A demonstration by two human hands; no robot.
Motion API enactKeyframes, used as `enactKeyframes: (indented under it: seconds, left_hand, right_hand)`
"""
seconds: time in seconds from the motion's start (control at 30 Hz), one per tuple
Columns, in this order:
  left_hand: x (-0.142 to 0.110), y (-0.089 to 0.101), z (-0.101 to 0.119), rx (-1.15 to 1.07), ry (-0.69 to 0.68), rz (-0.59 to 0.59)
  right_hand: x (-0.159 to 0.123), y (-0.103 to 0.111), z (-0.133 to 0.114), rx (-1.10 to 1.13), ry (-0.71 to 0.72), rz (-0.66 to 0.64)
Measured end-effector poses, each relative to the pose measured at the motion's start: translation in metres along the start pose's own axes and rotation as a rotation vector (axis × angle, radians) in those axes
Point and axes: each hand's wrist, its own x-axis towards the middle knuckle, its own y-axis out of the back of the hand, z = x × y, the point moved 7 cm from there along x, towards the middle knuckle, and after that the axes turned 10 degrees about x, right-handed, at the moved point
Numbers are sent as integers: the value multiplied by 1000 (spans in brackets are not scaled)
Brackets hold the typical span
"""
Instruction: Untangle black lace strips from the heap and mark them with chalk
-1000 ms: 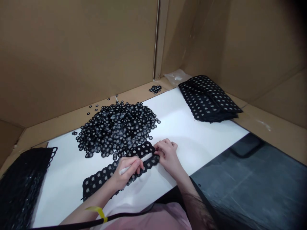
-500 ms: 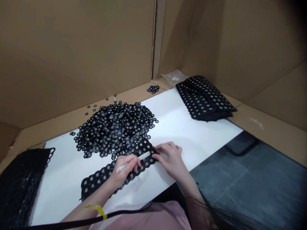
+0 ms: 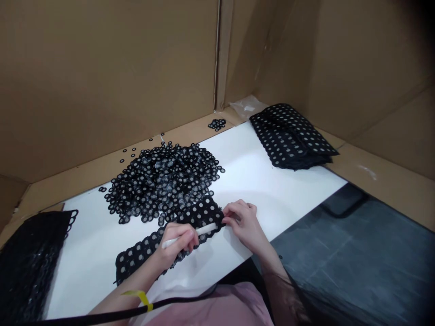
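Observation:
My left hand (image 3: 177, 243) is closed around a white pen-like stick (image 3: 208, 228). The stick's tip rests at the right part of a long black sheet (image 3: 136, 254) dotted with rows of pale round spots. At the sheet's right end, the thumb and fingers of my right hand (image 3: 245, 225) pinch its edge. Just beyond the sheet lies a large heap of small black rings with pale centres (image 3: 159, 179), which touches or overlaps its far side. My left hand and forearm hide the sheet's middle.
A stack of dotted black sheets (image 3: 294, 136) lies at the back right, beside a clear plastic bag (image 3: 247, 107). Dark sheets (image 3: 30, 258) cover the left end of the white board (image 3: 238, 172). A small ring cluster (image 3: 216, 124) sits near the cardboard wall (image 3: 108, 81).
The stick's tip has shifted slightly right and nearer to me along the sheet. My right hand's fingers have drawn closer together at the sheet's edge.

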Motion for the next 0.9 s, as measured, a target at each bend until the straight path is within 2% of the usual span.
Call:
enactKeyframes:
  seconds: [0.13,0.53,0.7,0.9]
  left_hand:
    - [2,-1,1,26,36,-5]
    - [2,-1,2,55,21,-1]
    - [4,-5,1,95,26,-57]
    - [7,-12,7,158,27,-176]
  right_hand:
    - [-2,1,-1,-2,1,8]
    - [-2,-3,-2,-62,30,-27]
    - [-3,-6,-4,-104,46,-35]
    - [-4,-8,-19,-228,112,-54]
